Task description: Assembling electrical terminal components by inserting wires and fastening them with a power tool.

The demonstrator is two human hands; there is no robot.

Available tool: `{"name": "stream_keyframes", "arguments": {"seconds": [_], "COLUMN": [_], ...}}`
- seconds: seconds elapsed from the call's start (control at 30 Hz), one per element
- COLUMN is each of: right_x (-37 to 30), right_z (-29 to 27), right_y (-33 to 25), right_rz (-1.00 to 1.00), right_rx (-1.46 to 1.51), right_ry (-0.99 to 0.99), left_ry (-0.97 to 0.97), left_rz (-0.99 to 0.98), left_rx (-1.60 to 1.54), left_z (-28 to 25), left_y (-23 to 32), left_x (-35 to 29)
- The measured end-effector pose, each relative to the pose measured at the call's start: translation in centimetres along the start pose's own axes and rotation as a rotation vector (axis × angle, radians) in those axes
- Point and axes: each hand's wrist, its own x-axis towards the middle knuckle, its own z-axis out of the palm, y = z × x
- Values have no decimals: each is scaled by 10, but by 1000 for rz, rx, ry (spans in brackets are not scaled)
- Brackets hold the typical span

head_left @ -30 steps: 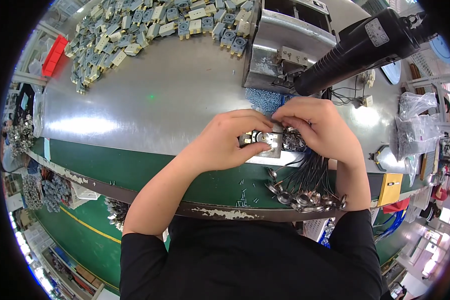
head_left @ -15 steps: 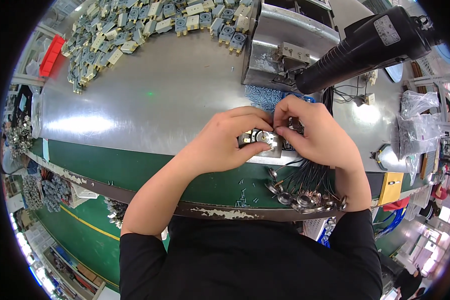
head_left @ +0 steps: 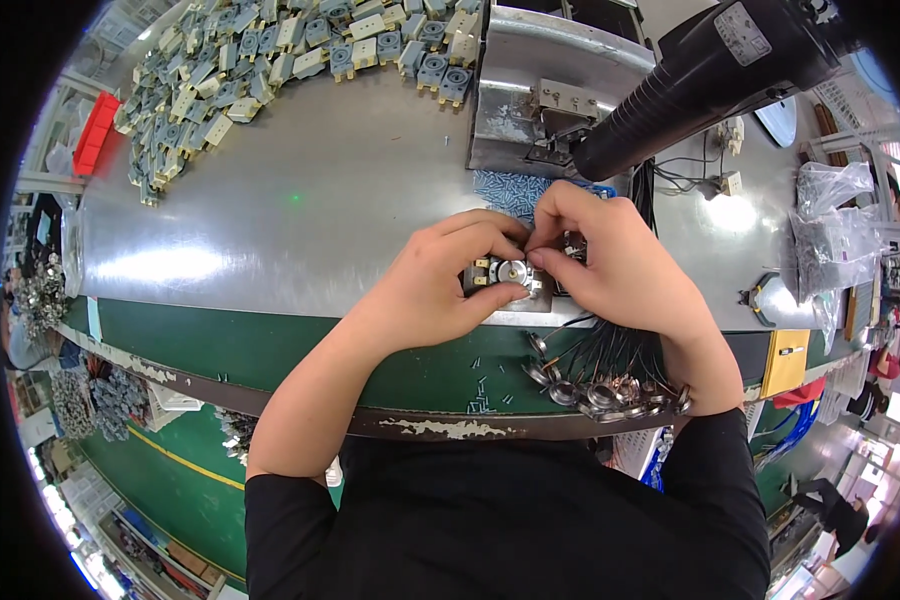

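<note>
My left hand (head_left: 438,270) curves its fingers and thumb around a small round metal part with a brass-coloured centre (head_left: 512,272) and brass tabs beside it. This part rests on a small metal plate (head_left: 540,298) close to the bench's front edge. My right hand (head_left: 605,250) has thumb and forefinger pinched together at the right side of the part, touching or nearly touching my left fingertips. Whatever lies in that pinch is hidden. Behind my hands spreads a pile of small bluish screws (head_left: 510,188).
A black cylindrical power tool (head_left: 660,100) slants over the bench, beside a metal fixture (head_left: 530,60). Many grey and cream switch-like units (head_left: 270,65) fill the back left. Black wires with round metal ends (head_left: 602,392) lie by my right forearm. Loose screws (head_left: 480,400) lie on the green edge.
The whole view has shifted slightly, with bench items appearing a little further left. Both hands stay around the round metal part in nearly the same pose.
</note>
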Motion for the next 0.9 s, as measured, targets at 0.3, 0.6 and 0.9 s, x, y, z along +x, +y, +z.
{"name": "stream_keyframes", "arguments": {"seconds": [0.3, 0.6, 0.9], "right_x": [-1, -4, 39], "right_z": [1, -27, -51], "right_y": [0, -7, 6], "right_rz": [-87, -621, -503], "right_rx": [-102, -370, 402], "right_ry": [-13, 279, 335], "left_ry": [-19, -87, -65], "left_rz": [-35, 1, 104], "left_rx": [3, 68, 71], "left_z": [-2, -9, -7], "left_y": [2, 3, -2], "left_x": [1, 1, 3]}}
